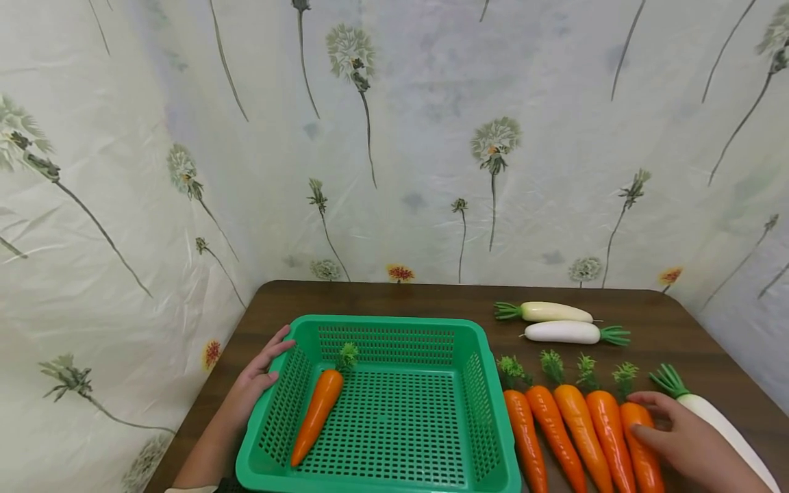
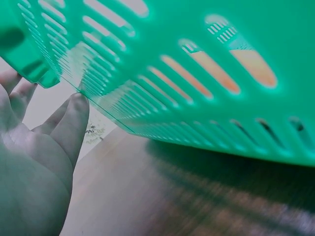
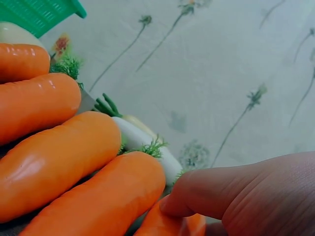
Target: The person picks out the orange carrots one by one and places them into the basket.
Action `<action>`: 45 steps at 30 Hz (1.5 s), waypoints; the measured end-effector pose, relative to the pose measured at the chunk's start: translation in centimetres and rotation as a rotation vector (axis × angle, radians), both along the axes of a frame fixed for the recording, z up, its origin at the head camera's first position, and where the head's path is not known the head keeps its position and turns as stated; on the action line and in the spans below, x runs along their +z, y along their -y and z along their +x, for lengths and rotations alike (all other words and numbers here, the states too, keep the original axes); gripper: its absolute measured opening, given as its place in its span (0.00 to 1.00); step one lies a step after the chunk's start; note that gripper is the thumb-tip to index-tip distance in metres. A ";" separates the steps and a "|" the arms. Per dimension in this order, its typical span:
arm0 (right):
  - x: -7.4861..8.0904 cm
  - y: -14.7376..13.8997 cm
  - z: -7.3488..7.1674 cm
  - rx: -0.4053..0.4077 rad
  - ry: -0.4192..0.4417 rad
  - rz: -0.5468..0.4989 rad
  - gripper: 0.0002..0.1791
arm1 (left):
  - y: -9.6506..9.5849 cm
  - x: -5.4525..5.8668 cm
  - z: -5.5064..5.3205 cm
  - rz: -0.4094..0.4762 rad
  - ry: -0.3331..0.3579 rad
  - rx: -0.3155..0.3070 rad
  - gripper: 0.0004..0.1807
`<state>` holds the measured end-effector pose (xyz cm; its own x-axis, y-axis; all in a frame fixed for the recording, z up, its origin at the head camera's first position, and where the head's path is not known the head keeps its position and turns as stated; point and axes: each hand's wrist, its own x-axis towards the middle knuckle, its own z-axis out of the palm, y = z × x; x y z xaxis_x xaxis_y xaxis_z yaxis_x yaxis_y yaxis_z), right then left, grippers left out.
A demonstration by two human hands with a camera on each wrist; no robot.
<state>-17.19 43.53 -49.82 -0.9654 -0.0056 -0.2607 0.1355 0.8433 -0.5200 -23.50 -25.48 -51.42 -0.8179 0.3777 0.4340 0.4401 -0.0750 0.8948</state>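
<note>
Pale flower-printed sheeting (image 1: 425, 226) rose behind a dark wooden counter (image 1: 382, 294). At its right, the right hand (image 1: 687, 435) had its grip around the upper part of the rightmost carrot (image 1: 644, 448), thumb on the near side and fingers by the leafy end, parted about as far as the carrot was thick. That carrot lay directly under the grip, its long axis running from the leaves at the far end toward the person, slightly rightward; the right hand was far nearer to it than the left. Just left lay four more carrots (image 1: 579, 424) side by side, and beyond them the green basket (image 1: 385, 320), with one carrot (image 1: 318, 414) slanting along its left side. The left hand (image 1: 261, 370) rested on the basket's left rim, fingers extended and clasping nothing. A long white radish (image 1: 730, 428) lay right of the grip, partly behind the right hand; two smaller radishes (image 1: 561, 333) lay farther back.
</note>
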 end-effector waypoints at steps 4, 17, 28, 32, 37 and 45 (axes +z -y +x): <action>0.0 0.0 0.0 0.001 -0.005 0.016 0.37 | -0.1 0.1 -0.1 -0.002 -0.009 -0.003 0.26; 0.3 0.3 0.3 -0.069 -0.036 -0.004 0.40 | 0.0 0.1 -0.1 -0.027 -0.001 0.016 0.26; 0.6 1.1 0.4 -0.150 -0.036 -0.047 0.44 | 0.2 0.2 0.0 -0.034 0.008 0.003 0.26; 0.8 1.6 0.5 -0.162 -0.106 -0.063 0.42 | 0.1 0.1 -0.1 -0.028 0.002 0.001 0.26; 1.1 2.3 0.5 -0.178 -0.167 -0.111 0.41 | 0.0 0.1 -0.1 -0.026 0.006 0.011 0.26; 1.7 3.4 0.5 -0.184 -0.182 -0.169 0.44 | -0.1 0.0 0.0 -0.033 0.009 0.030 0.26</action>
<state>-16.72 40.10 -48.07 -0.9849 0.1454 -0.0936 0.1699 0.7127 -0.6806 -23.54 -25.41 -51.38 -0.8330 0.3669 0.4142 0.4335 -0.0324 0.9006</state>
